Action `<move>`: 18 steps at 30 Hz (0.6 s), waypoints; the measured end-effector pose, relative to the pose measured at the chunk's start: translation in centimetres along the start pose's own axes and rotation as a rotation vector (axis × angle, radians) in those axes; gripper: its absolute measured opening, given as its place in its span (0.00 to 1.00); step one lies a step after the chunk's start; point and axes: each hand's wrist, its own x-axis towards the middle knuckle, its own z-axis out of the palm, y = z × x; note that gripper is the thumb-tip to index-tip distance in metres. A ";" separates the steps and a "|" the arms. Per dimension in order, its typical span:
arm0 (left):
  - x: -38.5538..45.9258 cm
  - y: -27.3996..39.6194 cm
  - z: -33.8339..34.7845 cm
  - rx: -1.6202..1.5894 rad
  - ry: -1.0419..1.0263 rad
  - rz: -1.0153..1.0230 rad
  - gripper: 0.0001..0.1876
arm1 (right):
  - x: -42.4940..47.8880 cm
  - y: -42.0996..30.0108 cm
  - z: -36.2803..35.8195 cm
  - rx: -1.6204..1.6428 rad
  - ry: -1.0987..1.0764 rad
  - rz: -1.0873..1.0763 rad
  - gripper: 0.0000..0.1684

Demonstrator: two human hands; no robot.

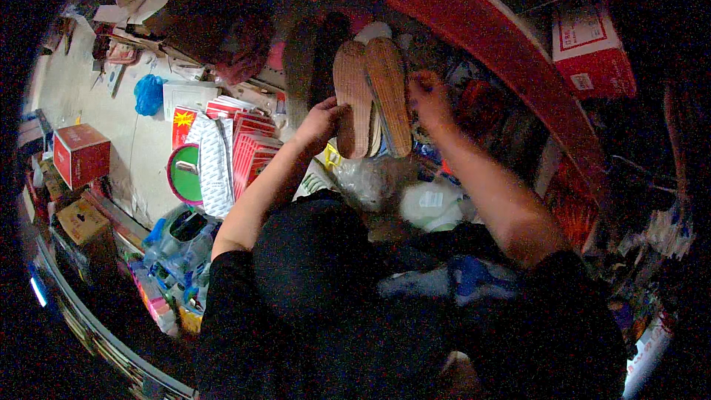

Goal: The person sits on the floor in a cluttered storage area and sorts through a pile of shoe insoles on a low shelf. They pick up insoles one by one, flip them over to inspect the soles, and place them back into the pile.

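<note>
In front of me, a pair of brown ribbed shoe insoles (352,97) is held upright, toes pointing away, the right one (390,89) overlapping the left. A paler layer shows between their lower ends. My left hand (324,125) grips the left insole's outer edge, with fingers partly behind it. My right hand (430,94) is beside the outer edge of the right insole, blurred; whether it touches the insole I cannot tell. Below the insoles lie clear plastic wrapping (366,180) and a white bag with a label (432,205).
At left are red-and-white flat packets (253,158), a white patterned packet (215,169), a green round basin (186,173), a blue plastic bag (149,94) and a red carton (81,154). A red beam (477,28) curves across the upper right, near another carton (590,50).
</note>
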 end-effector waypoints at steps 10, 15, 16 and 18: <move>-0.2 -0.2 -0.2 -0.001 -0.023 0.006 0.13 | -1.8 -2.4 2.1 -0.015 -0.057 0.233 0.24; 0.1 -0.2 -0.1 0.051 -0.034 0.023 0.14 | -1.8 -2.5 1.3 0.234 -0.255 0.305 0.20; 0.0 -0.1 -0.3 0.045 -0.036 0.031 0.14 | -2.2 -2.5 1.4 0.300 -0.244 0.314 0.19; 0.1 0.2 -0.4 0.052 -0.025 0.071 0.14 | -2.6 -2.2 1.8 0.374 -0.246 0.339 0.19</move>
